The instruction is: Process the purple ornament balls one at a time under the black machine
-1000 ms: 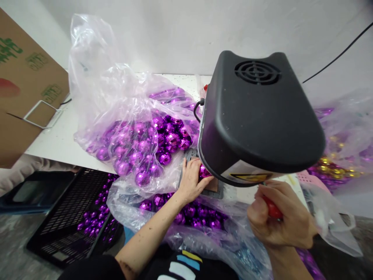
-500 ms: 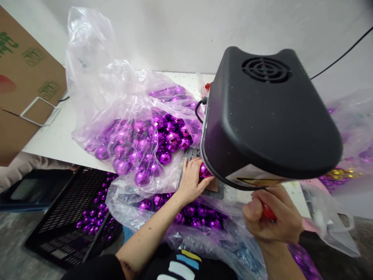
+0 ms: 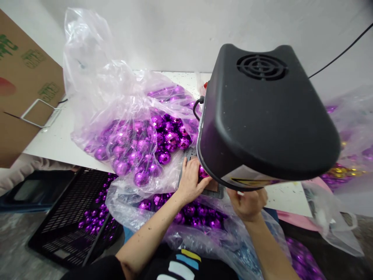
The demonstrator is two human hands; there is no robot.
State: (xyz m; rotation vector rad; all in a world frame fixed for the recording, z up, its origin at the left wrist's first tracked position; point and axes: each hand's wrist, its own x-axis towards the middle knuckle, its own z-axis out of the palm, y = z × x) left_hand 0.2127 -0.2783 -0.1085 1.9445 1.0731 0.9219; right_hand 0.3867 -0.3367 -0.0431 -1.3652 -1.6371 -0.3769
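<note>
A white table (image 3: pixel 287 196) runs beneath a black machine (image 3: pixel 268 124), bare at the machine's near right up to the table's front edge, while a clear bag (image 3: pixel 87 46) of purple balls (image 3: pixel 171 139) crowds the machine's left. The right grip (image 3: pixel 247 204) curls under the machine's front, its hold too hidden to tell; the left grip (image 3: pixel 189 179) wraps a glossy, mirror-faceted ball (image 3: pixel 203 172), purple and partly covered, at the machine's lower-left rim.
</note>
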